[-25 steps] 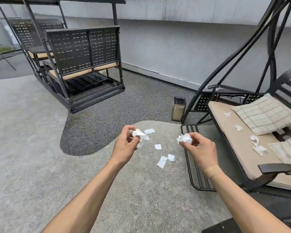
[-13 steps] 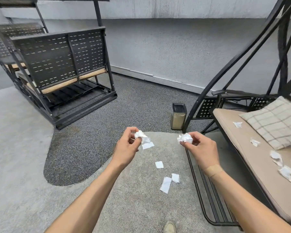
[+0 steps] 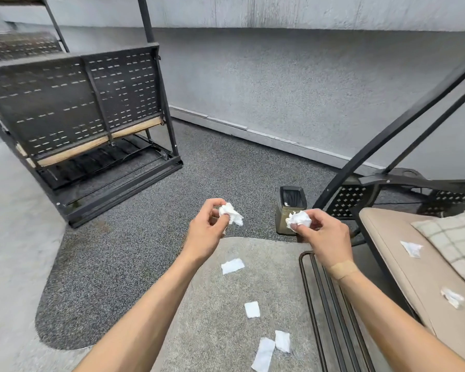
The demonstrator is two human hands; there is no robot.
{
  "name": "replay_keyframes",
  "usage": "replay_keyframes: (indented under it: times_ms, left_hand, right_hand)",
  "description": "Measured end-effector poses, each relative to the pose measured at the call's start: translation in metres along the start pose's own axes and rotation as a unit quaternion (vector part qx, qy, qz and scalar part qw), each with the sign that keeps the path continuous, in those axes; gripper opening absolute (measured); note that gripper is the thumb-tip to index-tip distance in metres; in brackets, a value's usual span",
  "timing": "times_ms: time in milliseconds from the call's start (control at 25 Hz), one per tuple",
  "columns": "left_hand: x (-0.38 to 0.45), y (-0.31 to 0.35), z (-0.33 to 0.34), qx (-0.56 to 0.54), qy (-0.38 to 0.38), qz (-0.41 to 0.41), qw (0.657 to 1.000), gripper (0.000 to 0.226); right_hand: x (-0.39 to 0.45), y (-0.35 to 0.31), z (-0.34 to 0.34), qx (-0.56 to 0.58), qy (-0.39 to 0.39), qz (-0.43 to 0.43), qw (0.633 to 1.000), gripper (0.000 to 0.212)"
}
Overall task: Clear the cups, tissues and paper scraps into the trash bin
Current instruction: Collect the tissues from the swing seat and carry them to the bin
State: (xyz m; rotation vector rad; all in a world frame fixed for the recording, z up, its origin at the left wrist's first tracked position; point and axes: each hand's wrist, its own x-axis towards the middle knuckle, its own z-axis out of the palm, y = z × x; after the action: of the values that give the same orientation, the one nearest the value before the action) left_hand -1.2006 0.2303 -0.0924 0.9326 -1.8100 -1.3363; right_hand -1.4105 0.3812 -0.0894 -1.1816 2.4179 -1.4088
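Both hands have come nearer the trash bin (image 3: 291, 208), each grip closed on a wad.

Left hand (image 3: 205, 230) pinches a crumpled tissue (image 3: 231, 212); right hand (image 3: 323, 235) pinches another tissue wad (image 3: 298, 218), seemingly just short of the bin's open mouth. The carry step is on; next, reach over the opening and release. Paper scraps (image 3: 232, 265) lie on the floor below, more on the swing seat (image 3: 381, 253).

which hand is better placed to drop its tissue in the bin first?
Right. The right hand holds its crumpled tissue just in front of the trash bin; the left hand is farther left.
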Motion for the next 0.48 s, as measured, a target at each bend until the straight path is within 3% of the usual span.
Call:
replay_keyframes:
  times_ms: [480]
  left_hand:
    - [0.319, -0.047, 0.005, 0.003, -0.105, 0.008, 0.994, 0.024]
  right_hand:
    - [0.252, 0.024, 0.121, -0.037, 0.056, 0.044, 0.997, 0.018]
